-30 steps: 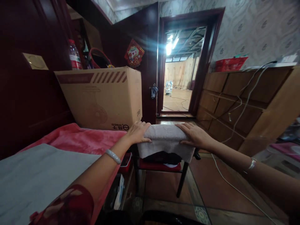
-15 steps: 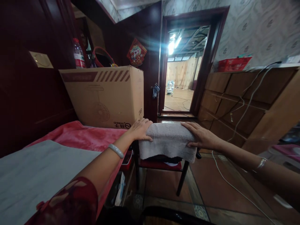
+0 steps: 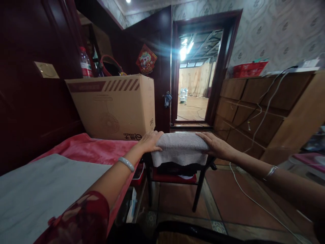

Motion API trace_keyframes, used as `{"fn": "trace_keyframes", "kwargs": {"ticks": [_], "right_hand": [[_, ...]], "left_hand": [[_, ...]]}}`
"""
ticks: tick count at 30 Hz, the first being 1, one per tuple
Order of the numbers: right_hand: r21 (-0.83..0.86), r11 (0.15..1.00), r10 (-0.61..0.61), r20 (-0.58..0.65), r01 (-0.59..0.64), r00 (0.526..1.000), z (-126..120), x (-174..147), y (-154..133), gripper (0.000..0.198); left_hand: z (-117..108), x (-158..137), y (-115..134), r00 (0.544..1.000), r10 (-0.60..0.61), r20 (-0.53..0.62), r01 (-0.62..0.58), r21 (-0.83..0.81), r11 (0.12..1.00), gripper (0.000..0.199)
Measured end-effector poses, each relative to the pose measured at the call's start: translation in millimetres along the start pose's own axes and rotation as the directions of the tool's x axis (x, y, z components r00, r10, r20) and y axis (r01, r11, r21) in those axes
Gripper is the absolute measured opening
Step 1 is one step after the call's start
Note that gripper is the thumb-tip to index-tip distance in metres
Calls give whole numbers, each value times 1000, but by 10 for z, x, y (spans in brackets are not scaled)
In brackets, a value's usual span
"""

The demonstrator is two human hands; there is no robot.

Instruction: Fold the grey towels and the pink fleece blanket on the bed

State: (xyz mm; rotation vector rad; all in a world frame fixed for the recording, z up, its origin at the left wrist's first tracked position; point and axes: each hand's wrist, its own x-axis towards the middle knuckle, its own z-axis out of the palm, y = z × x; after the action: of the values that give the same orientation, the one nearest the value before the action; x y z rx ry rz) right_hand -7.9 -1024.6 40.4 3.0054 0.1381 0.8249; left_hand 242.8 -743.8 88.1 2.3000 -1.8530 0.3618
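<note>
A pale grey towel [image 3: 181, 147] hangs folded over the back of a dark-framed chair [image 3: 199, 193] with a red seat. My left hand [image 3: 150, 141] grips the towel's left end, thumb on the near side and fingers over the top. At the right end my right hand [image 3: 215, 145] holds the towel in the same way. Dark cloth shows below the towel's lower edge, above the red seat. What lies under the towel at the top of the chair back is hidden.
On the left, a large cardboard box [image 3: 111, 106] stands behind a pink blanket [image 3: 96, 147] and a grey sheet [image 3: 56, 183]. Wooden drawers [image 3: 269, 98] line the right, with a white cable [image 3: 256, 200] across the tiled floor. Ahead is an open doorway [image 3: 194, 112]. A black curved bar [image 3: 188, 228] lies close below.
The towel's near flap hangs shorter now, its lower edge higher on the chair back. Both hands stay at its ends, and the view has shifted slightly.
</note>
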Motion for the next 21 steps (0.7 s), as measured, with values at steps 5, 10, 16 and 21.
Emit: {"fn": "trace_keyframes", "kwargs": {"ticks": [5,10,16,21], "right_hand": [[-27,1000,-2,35,3,999,-235,125,-140,79],[45,999,14,28,-15,1000,-290,505,-257,74],[-72,997,45,91,-38,995,-36,570,-362,81],[-209,978,9,-10,-11,1000,58,471,-413,72]], "left_hand": [[-114,-27,132,1000,-19,12,19,-16,1000,92],[-146,131,316,998,-5,-62,0,-71,997,97],[-1,216,433,998,-63,-18,65,70,995,83],[20,173,433,999,-9,-39,16,197,980,72]]}}
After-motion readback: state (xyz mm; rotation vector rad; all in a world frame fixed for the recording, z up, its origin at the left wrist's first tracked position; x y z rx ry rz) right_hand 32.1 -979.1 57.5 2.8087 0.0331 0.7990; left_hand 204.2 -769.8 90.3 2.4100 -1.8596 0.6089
